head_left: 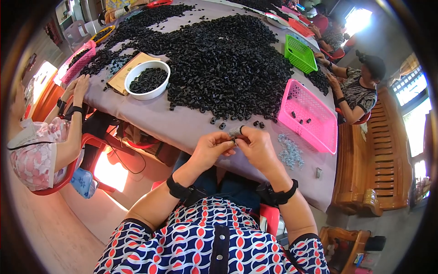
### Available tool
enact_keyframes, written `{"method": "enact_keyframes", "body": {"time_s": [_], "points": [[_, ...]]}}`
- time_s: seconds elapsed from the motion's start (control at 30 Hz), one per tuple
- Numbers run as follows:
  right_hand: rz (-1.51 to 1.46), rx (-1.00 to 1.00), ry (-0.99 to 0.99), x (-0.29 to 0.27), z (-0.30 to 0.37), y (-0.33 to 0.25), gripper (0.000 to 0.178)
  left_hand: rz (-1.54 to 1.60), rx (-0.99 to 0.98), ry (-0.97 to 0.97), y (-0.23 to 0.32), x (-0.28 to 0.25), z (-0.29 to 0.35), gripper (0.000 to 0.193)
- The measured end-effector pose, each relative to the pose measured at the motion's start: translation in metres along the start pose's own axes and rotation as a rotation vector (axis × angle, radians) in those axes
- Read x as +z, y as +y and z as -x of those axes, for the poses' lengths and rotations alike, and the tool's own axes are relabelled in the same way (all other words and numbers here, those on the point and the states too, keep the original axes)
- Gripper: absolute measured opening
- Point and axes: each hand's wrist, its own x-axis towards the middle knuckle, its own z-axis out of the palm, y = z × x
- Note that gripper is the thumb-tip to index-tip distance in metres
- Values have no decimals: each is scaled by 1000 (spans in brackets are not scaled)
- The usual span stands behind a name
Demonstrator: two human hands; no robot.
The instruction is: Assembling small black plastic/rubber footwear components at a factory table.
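Note:
My left hand and my right hand meet fingertip to fingertip above the table's near edge. Both are closed, pinching a small black plastic piece that the fingers mostly hide. A grey wrapping covers a fingertip of my right hand. Just beyond the hands spreads a large heap of black plastic pieces, with a few strays at its front. Right of my right hand lies a scatter of tiny pale-blue clear bits. A pink plastic basket holding a few black pieces stands behind them.
A white bowl of black pieces stands left on a tan board. At the right lies a green basket. People sit at the left and right edges. A wooden bench stands right.

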Motion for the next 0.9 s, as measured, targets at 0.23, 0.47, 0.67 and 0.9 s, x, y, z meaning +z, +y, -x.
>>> {"method": "enact_keyframes", "body": {"time_s": [0.23, 0.47, 0.67, 0.9], "points": [[281, -91, 51, 10, 9, -17, 7, 21, -2, -28, -5, -2, 4, 16], [313, 3, -16, 3, 12, -29, 19, 85, -33, 99, 2, -2, -3, 11], [535, 12, 63, 8, 15, -9, 23, 85, -35, 84, 7, 21, -16, 11], [587, -3, 131, 15, 25, 26, 22, 15, -116, 63, -2, 30, -24, 14]]}}
